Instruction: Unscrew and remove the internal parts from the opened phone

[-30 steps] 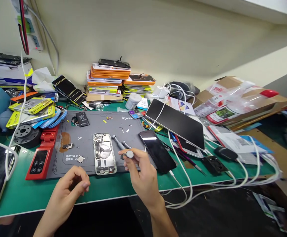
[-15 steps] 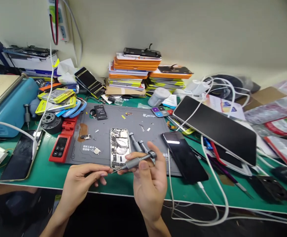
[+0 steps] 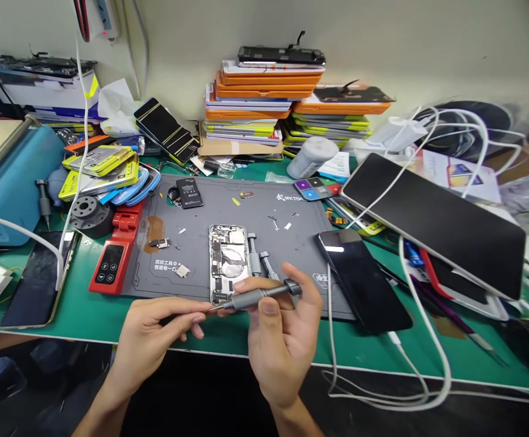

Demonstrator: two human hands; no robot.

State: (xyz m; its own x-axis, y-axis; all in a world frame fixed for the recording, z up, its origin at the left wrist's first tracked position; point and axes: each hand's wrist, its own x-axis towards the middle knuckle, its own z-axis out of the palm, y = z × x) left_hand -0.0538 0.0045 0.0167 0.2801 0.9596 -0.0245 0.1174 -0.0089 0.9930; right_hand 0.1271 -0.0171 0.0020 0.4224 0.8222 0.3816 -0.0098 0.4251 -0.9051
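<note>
A grey screwdriver lies across the fingers of my right hand, its thumb pressed on the handle and its tip pointing left. The thumb and forefinger of my left hand pinch together at that tip; anything small between them is hidden. Just behind the screwdriver, an opened phone with bare inner parts stands upright in view on the grey mat. Two more grey screwdrivers lie beside its right edge, one of them closest to the phone.
A black battery and small metal parts lie on the mat. At its left is a red device; at its right, a dark phone with a cable. A tablet and stacked boxes stand further back.
The camera view has shifted, so the bench items sit differently in the picture. Both hands remain together at the screwdriver, which now lies more level.
</note>
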